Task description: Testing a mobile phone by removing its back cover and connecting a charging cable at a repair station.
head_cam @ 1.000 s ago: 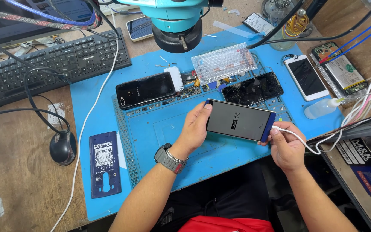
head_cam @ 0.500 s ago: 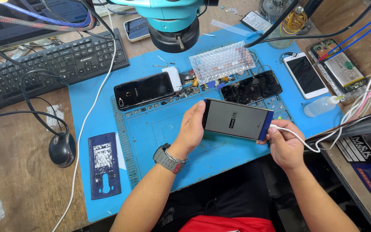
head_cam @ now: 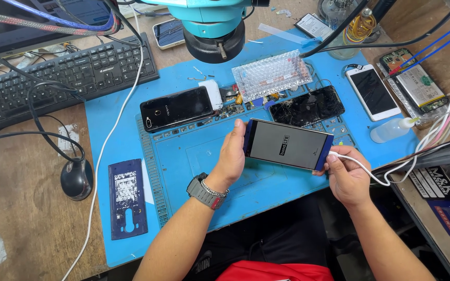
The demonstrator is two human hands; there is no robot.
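Both hands (head_cam: 235, 156) (head_cam: 347, 179) clasp the blue phone (head_cam: 287, 144) between them

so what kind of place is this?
Likely a phone repair bench: a blue work mat carrying a cracked phone, a microscope head above it, and a smartphone on a white cable held in the left hand and right hand.
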